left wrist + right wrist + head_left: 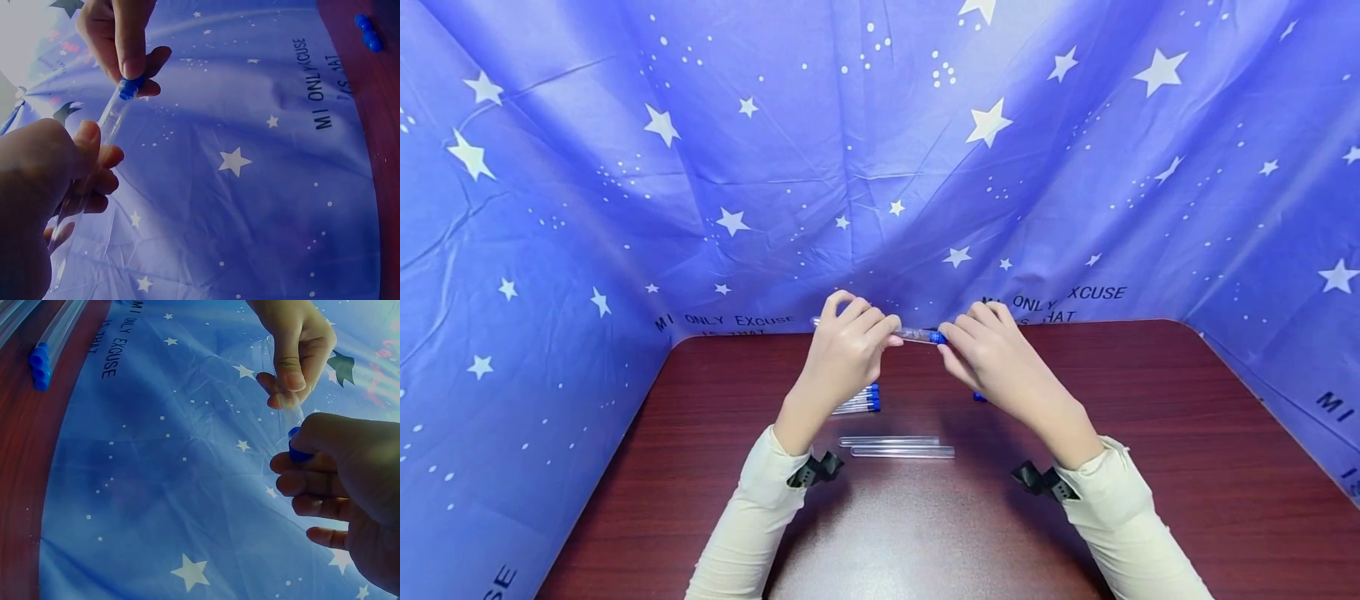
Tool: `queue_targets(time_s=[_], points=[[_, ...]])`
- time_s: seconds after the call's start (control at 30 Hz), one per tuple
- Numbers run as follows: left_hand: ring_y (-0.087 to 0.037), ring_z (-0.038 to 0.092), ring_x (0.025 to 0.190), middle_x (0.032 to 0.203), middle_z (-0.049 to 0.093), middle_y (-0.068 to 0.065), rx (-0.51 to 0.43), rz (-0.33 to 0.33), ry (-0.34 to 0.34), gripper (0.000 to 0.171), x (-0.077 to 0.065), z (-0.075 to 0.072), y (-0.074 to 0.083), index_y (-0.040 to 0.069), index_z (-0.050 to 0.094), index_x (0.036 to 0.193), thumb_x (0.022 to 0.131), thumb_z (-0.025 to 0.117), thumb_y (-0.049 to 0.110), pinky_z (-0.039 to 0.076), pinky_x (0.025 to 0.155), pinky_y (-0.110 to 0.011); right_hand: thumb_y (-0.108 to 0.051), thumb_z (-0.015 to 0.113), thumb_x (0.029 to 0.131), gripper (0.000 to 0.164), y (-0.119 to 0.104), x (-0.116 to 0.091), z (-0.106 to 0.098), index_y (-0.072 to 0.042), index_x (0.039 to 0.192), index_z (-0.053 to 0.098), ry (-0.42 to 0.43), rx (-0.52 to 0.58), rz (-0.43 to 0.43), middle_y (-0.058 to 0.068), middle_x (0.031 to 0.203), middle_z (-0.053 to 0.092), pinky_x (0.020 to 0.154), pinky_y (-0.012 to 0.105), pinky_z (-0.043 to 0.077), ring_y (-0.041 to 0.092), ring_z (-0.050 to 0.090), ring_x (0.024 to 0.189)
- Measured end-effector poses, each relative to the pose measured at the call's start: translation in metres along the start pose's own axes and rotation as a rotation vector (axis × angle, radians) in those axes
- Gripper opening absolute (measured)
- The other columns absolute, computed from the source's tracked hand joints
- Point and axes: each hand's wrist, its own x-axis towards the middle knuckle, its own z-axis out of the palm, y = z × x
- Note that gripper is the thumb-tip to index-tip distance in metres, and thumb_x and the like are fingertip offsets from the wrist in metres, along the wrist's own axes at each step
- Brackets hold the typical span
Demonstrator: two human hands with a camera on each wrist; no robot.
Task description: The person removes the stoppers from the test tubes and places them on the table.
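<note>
A clear test tube (916, 335) is held up above the far part of the table, lying nearly level in the head view. My left hand (852, 337) grips its body, thumb and fingers curled round it, as the left wrist view also shows. At the tube's right end, my right hand (988, 354) pinches a blue cap (300, 445) between thumb and forefinger. The cap sits at the tube's mouth. Two uncapped clear tubes (902, 452) lie side by side on the table, nearer the body than both hands.
Several tubes with blue caps (873, 398) lie in a row on the dark red table (715, 500), partly behind my left hand. Loose blue caps (369, 33) rest on the table by my right hand. A blue star-printed cloth (850, 167) hangs along the table's back and sides.
</note>
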Motion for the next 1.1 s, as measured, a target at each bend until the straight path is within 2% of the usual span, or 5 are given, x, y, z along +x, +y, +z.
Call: queue_targets(time_s=[0.17, 0.3, 0.63, 0.93, 1.1], points=[[-0.020, 0.063, 0.076, 0.076, 0.071, 0.000, -0.001, -0.020, -0.021, 0.048, -0.0005, 0.0012, 0.0011, 0.011, 0.073, 0.087, 0.111, 0.036, 0.030, 0.048, 0.094, -0.044, -0.011, 0.063, 0.091, 0.014, 0.0019, -0.0005, 0.0033, 0.001, 0.095, 0.067, 0.023, 0.003, -0.027, 0.008, 0.078, 0.062, 0.082, 0.049, 0.043, 0.031, 0.050, 0.079], [-0.020, 0.062, 0.073, 0.074, 0.071, 0.000, -0.007, -0.029, -0.030, 0.051, -0.0009, 0.0004, 0.0010, 0.011, 0.074, 0.086, 0.111, 0.034, 0.031, 0.047, 0.094, -0.044, -0.010, 0.065, 0.089, 0.014, 0.0008, 0.0003, 0.0044, 0.002, 0.095, 0.067, 0.034, -0.020, -0.038, 0.009, 0.078, 0.063, 0.083, 0.050, 0.044, 0.032, 0.051, 0.080], [-0.019, 0.061, 0.072, 0.074, 0.072, 0.000, -0.044, -0.044, -0.065, 0.015, -0.0006, -0.0032, -0.0008, 0.010, 0.076, 0.087, 0.096, 0.066, 0.015, 0.046, 0.095, -0.044, -0.009, 0.067, 0.088, 0.012, -0.0013, 0.0008, 0.0038, 0.001, 0.094, 0.066, 0.049, -0.071, -0.054, 0.008, 0.077, 0.061, 0.084, 0.049, 0.046, 0.031, 0.052, 0.081], [-0.018, 0.065, 0.080, 0.081, 0.074, 0.002, -0.120, -0.048, -0.034, 0.009, 0.0012, -0.0050, -0.0013, 0.012, 0.077, 0.090, 0.092, 0.073, 0.019, 0.046, 0.097, -0.044, -0.007, 0.062, 0.089, 0.010, 0.0034, 0.0003, 0.0001, 0.000, 0.093, 0.067, 0.029, 0.203, -0.059, 0.004, 0.075, 0.057, 0.076, 0.040, 0.039, 0.022, 0.044, 0.075], [-0.018, 0.065, 0.081, 0.082, 0.074, 0.002, -0.138, -0.038, -0.008, 0.007, 0.0018, -0.0060, -0.0015, 0.012, 0.076, 0.089, 0.088, 0.076, 0.019, 0.046, 0.097, -0.043, -0.009, 0.058, 0.095, 0.012, 0.0048, 0.0004, -0.0053, -0.002, 0.093, 0.068, -0.016, 0.299, -0.030, -0.002, 0.072, 0.051, 0.075, 0.034, 0.035, 0.016, 0.040, 0.075]])
